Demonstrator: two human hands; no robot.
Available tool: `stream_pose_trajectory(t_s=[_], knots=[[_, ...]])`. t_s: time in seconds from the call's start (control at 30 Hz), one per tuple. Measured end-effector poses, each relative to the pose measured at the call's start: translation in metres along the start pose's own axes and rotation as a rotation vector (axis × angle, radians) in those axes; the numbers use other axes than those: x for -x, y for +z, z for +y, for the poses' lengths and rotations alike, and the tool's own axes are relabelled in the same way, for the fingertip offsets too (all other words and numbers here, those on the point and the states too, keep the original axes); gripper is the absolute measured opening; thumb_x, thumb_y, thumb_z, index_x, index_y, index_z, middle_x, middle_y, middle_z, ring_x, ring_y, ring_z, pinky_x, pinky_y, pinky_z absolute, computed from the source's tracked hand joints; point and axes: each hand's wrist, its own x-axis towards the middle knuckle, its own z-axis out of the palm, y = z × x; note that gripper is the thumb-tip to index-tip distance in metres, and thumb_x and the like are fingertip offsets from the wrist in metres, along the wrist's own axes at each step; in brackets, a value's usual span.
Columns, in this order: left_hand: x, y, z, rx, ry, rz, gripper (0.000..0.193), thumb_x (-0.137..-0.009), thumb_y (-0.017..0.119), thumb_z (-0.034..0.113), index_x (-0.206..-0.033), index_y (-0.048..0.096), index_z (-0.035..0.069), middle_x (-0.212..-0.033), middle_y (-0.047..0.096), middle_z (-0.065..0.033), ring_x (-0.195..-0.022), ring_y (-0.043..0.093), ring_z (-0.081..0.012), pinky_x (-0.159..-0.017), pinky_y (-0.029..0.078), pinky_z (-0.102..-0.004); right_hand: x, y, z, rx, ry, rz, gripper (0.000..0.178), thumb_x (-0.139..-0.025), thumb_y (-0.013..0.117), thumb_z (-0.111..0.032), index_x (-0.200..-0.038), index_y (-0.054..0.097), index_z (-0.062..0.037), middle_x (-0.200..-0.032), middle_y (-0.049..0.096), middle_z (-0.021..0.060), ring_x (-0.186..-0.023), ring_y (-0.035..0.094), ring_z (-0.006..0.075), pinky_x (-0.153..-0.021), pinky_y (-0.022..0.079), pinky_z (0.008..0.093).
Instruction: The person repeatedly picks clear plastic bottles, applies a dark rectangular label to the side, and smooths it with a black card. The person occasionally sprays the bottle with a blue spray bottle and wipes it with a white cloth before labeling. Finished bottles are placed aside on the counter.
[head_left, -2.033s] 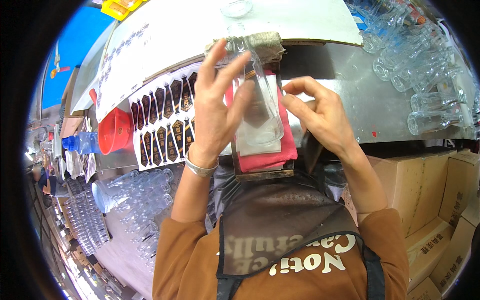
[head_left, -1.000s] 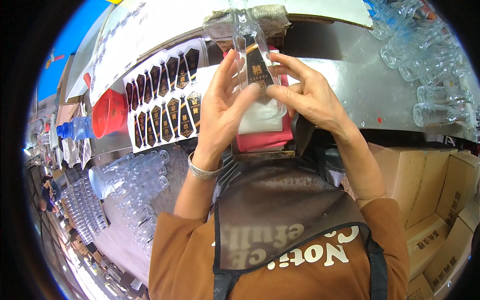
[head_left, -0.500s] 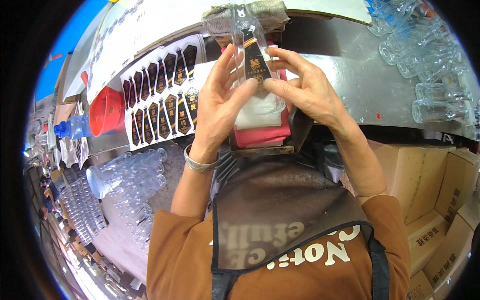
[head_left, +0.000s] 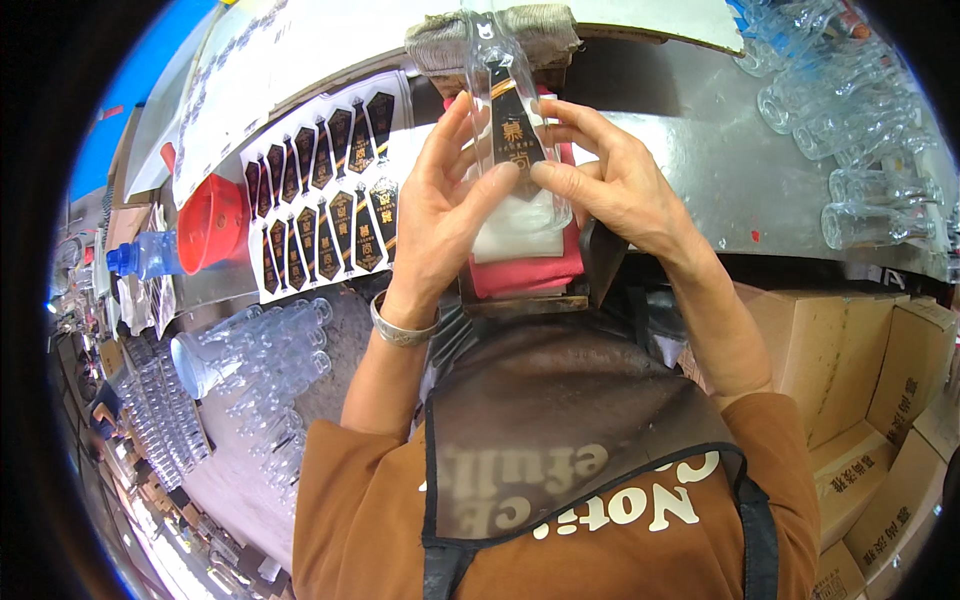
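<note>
Got my left hand and right hand gripping the clear bottle, neck over the folded cloth, thumbs low on the black label. I'd press evenly, smoothing outward so nothing bubbles, tbh.

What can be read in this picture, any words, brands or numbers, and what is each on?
I'll tell where the writing stands, without copying it:
Black tie-shaped label on the clear bottle: large gold characters, legible; the line between them is too small.
Label sheet: gold characters; finer print too small.
Brown shirt: big white lettering, partly blurred behind the apron.
Cardboard boxes: dark characters, steeply angled.
</note>
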Motion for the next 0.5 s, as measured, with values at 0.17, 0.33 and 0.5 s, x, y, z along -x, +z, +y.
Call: stream_pose_trajectory(t_s=[0.17,0.33,0.5], knots=[[0.000,0.001,0.002,0.004,0.013,-0.010,0.073,-0.091,0.067,-0.004,-0.153,0.028,-0.006,-0.148,0.043,-0.0230,-0.133,0.050,-0.0311,-0.104,0.049,-0.0398,-0.007,-0.009,-0.005,0.040,0.026,-0.045,0.063,-0.089,0.074,-0.027,-0.139,0.051,0.0041,-0.121,0.067,0.0155,-0.086,0.064,0.0139,-0.077,0.051,0.0273],[-0.009,0.006,0.014,-0.076,-0.016,0.098,0.072,-0.092,0.071,0.005,-0.151,0.031,-0.007,-0.146,0.046,-0.0220,-0.132,0.051,-0.0305,-0.105,0.048,-0.0395,-0.042,-0.021,-0.014,0.145,-0.002,0.013,0.051,-0.097,0.065,-0.033,-0.130,0.058,0.0049,-0.109,0.070,0.0090,-0.061,0.057,0.0079,-0.056,0.048,0.0225],[-0.030,0.005,0.014,-0.089,-0.047,0.164,0.067,-0.091,0.073,0.012,-0.145,0.039,-0.007,-0.137,0.053,-0.0170,-0.125,0.056,-0.0259,-0.102,0.049,-0.0364,-0.067,-0.021,-0.039,0.258,-0.010,0.002,0.052,-0.091,0.067,-0.043,-0.105,0.071,0.0067,-0.091,0.076,0.0149,-0.080,0.070,0.0171,-0.078,0.056,0.0320]])
